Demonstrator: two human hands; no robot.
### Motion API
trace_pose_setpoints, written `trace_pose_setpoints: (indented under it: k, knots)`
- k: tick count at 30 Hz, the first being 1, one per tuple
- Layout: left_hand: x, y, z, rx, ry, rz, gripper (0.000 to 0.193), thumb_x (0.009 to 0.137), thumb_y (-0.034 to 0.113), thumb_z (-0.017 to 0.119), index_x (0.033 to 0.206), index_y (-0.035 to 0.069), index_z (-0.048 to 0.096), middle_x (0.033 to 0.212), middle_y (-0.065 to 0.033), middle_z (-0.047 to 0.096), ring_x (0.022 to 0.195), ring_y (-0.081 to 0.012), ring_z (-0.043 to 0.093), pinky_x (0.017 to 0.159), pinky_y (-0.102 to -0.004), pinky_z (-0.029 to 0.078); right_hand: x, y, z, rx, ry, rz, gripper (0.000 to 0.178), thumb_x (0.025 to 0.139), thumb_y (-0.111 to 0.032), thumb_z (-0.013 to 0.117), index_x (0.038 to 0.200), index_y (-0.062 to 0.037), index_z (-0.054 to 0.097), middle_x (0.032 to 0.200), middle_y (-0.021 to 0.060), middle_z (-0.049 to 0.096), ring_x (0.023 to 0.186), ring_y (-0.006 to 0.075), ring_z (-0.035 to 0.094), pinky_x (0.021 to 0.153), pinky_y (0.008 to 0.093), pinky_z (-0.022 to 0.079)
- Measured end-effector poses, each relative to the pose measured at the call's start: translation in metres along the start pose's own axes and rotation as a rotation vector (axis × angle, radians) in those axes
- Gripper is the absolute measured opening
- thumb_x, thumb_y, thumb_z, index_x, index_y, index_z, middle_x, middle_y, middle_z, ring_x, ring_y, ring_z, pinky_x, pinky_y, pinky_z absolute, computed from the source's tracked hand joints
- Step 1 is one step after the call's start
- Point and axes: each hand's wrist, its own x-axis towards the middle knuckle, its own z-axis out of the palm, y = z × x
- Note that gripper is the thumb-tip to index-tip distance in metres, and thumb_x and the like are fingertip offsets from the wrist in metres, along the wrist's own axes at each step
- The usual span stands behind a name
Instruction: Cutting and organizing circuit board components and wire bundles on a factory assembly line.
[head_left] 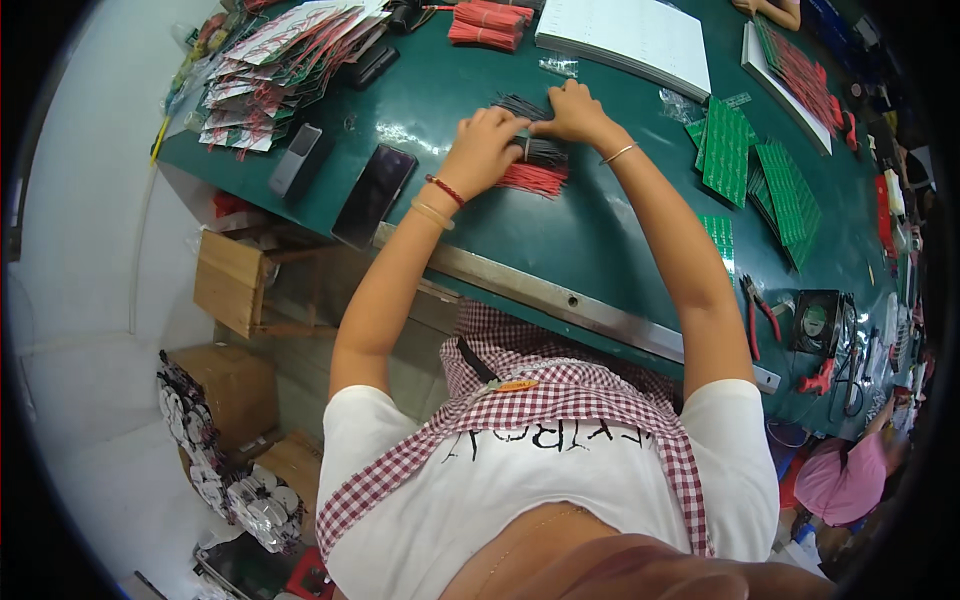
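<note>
Over the green table, my left hand (480, 150) has its fingers bent and closed at a bundle of black wires (543, 152) with a pale band around it. My right hand (578, 115) meets it from the right, thumb pointing at the left fingertips and other fingers curled. Between the two hands, loose black wires (520, 105) spread on the far side and run under the right hand's fingers. The exact grip there is partly hidden. A bundle of red wires (535, 179) lies just nearer to me, touching the black bundle.
A black phone (374, 196) and a grey box-shaped device (296, 160) lie left. Wired boards (265, 85) are piled far left. Red wire bundles (488, 24) and white sheets (630, 38) lie beyond. Green circuit boards (726, 150) and red-handled pliers (760, 315) are right. A metal strip (530, 290) edges the table.
</note>
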Motion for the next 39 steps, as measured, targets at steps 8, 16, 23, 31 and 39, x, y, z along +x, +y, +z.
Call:
trace_pose_setpoints:
  k: [8, 16, 23, 31, 39]
  knots:
    - [0.016, -0.039, -0.02, -0.203, 0.106, -0.202, 0.024, 0.081, 0.005, 0.059, 0.106, 0.004, 0.06, 0.093, -0.0113, 0.061, 0.086, -0.0263, 0.061, 0.077, -0.0333, 0.048, 0.035, -0.003, 0.022, 0.095, -0.11, -0.187, 0.027, 0.074, -0.008, 0.063, 0.095, 0.0062, 0.054, 0.103, 0.0264, 0.058, 0.093, 0.041, 0.059, 0.079, 0.0451, 0.051]
    - [0.019, -0.012, -0.019, -0.434, 0.171, -0.316, 0.023, 0.085, 0.007, 0.056, 0.107, 0.003, 0.061, 0.095, -0.0089, 0.065, 0.089, -0.021, 0.062, 0.078, -0.0309, 0.048, 0.027, -0.014, 0.041, -0.194, 0.163, -0.261, 0.018, 0.081, -0.01, 0.051, 0.093, 0.0037, 0.053, 0.089, 0.0228, 0.06, 0.083, 0.0364, 0.062, 0.069, 0.0447, 0.053]
    - [-0.001, 0.013, -0.026, -0.617, 0.19, -0.414, 0.023, 0.089, 0.009, 0.053, 0.109, 0.001, 0.061, 0.097, -0.0082, 0.066, 0.09, -0.0152, 0.062, 0.082, -0.0268, 0.047, 0.031, -0.003, 0.045, -0.198, 0.137, -0.3, 0.019, 0.083, -0.012, 0.048, 0.095, 0.002, 0.052, 0.092, 0.0211, 0.058, 0.081, 0.0344, 0.061, 0.071, 0.0439, 0.053]
    - [-0.001, 0.049, -0.032, -0.937, 0.285, -0.507, 0.023, 0.092, 0.008, 0.049, 0.109, -0.003, 0.059, 0.097, -0.008, 0.064, 0.09, -0.0122, 0.059, 0.083, -0.0241, 0.046, 0.022, 0.043, 0.03, 0.139, 0.215, -0.086, 0.016, 0.082, -0.005, 0.047, 0.097, -0.0005, 0.048, 0.09, 0.0172, 0.055, 0.081, 0.0264, 0.06, 0.07, 0.0355, 0.049]
    - [0.046, 0.091, 0.061, -1.196, 0.259, -0.573, 0.044, 0.09, 0.016, 0.055, 0.125, -0.006, 0.04, 0.12, -0.0121, 0.053, 0.112, -0.0167, 0.05, 0.097, -0.0275, 0.039, -0.054, 0.07, -0.013, 1.325, 0.088, 0.046, 0.014, 0.082, -0.01, 0.053, 0.094, -0.0053, 0.047, 0.079, 0.0028, 0.052, 0.069, 0.0127, 0.051, 0.064, 0.0252, 0.043]
